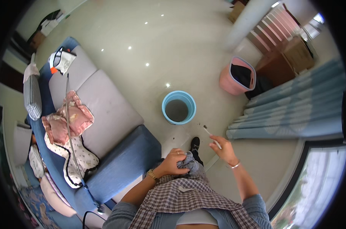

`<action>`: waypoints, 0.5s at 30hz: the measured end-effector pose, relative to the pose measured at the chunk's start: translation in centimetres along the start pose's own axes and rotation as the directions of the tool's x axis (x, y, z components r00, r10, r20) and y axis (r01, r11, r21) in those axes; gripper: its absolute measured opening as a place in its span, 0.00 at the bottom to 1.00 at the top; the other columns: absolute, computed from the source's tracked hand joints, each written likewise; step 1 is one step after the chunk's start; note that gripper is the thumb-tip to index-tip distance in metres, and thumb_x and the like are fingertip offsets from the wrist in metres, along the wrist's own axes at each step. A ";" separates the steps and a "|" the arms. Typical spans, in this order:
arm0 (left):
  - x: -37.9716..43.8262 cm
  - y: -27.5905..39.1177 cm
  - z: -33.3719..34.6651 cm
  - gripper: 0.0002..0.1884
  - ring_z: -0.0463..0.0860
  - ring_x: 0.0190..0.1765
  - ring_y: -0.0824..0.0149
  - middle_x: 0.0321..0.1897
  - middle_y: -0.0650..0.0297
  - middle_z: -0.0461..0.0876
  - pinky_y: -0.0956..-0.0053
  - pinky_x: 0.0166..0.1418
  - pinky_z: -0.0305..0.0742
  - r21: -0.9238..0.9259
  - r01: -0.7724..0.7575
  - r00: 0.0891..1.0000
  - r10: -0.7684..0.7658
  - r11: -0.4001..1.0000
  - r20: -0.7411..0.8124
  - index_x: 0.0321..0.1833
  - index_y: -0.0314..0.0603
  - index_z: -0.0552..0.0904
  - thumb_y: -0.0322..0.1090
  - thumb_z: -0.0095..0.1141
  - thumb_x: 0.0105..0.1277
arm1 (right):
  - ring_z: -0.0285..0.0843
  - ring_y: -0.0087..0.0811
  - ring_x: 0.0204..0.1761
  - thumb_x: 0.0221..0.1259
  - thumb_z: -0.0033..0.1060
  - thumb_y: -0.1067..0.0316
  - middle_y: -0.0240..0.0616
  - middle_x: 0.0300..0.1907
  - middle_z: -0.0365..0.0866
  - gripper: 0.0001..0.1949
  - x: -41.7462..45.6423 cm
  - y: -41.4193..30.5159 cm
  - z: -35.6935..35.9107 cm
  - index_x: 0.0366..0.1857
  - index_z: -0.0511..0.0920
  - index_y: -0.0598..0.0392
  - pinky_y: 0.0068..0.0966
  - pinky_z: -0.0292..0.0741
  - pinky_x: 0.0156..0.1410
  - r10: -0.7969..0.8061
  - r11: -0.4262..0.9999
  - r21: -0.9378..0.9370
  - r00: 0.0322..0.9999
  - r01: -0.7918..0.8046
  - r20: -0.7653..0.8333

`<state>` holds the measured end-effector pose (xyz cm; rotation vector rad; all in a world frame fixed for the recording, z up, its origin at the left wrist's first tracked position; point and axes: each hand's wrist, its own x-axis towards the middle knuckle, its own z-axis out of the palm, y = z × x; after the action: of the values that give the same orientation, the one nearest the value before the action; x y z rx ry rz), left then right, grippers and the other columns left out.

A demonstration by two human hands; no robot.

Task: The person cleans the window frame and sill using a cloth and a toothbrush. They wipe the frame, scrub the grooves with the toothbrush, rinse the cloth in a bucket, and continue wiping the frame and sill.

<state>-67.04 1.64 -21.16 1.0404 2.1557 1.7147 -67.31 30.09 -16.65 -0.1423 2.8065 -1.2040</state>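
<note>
My left hand (pixel 174 163) is closed around a crumpled grey cloth (pixel 187 162), held in front of my checked apron (pixel 175 197). In my right hand (pixel 224 149) is a white-handled toothbrush (pixel 216 142). Its dark bristle head points away from me, towards the floor. Beyond both hands a light-blue plastic bucket (pixel 193 108) stands on the floor, holding dark, murky water (pixel 176 110). A few small dark specks (pixel 198 124) lie on the floor between the bucket and the brush head.
At left stands a blue sofa (pixel 124 160) with grey seats, bearing pink cushions (pixel 71 120), a thin metal pole (pixel 67 114) and a white bag (pixel 63 61). A pink basket (pixel 231 83) with dark cloth, blue curtains (pixel 287 114) and a cardboard box (pixel 299 54) are at right.
</note>
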 end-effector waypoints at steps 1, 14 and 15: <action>0.6 -0.7 0.2 0.19 0.76 0.42 0.54 0.31 0.58 0.78 0.61 0.53 0.70 -0.008 0.075 0.997 -0.075 0.997 -0.028 0.32 0.38 0.79 0.43 0.73 0.46 | 0.84 0.45 0.39 0.61 0.70 0.58 0.45 0.43 0.85 0.19 1.7 1.8 0.5 0.53 0.81 0.53 0.33 0.80 0.48 0.002 1.000 0.006 0.996 -0.003 0.088; 8.1 -10.7 8.9 0.20 0.78 0.43 0.67 0.40 0.63 0.80 0.71 0.50 0.74 -0.535 0.576 0.485 -0.785 0.618 -0.385 0.48 0.36 0.81 0.32 0.72 0.54 | 0.75 0.50 0.56 0.55 0.70 0.47 0.50 0.54 0.75 0.34 22.7 21.9 10.7 0.66 0.72 0.50 0.42 0.74 0.59 -0.043 0.960 -0.142 0.628 0.240 0.777; 8.1 -11.1 9.0 0.20 0.78 0.45 0.70 0.42 0.64 0.81 0.72 0.52 0.74 -0.521 0.621 0.467 -0.811 0.585 -0.353 0.49 0.36 0.80 0.30 0.72 0.55 | 0.75 0.49 0.56 0.55 0.70 0.46 0.50 0.54 0.75 0.36 23.4 23.5 12.0 0.67 0.71 0.51 0.42 0.74 0.60 -0.069 0.943 -0.141 0.593 0.301 0.802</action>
<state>-72.38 12.78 -31.92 -0.5665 1.9768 1.8893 -90.36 34.88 -42.90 -0.8006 2.1281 -0.5344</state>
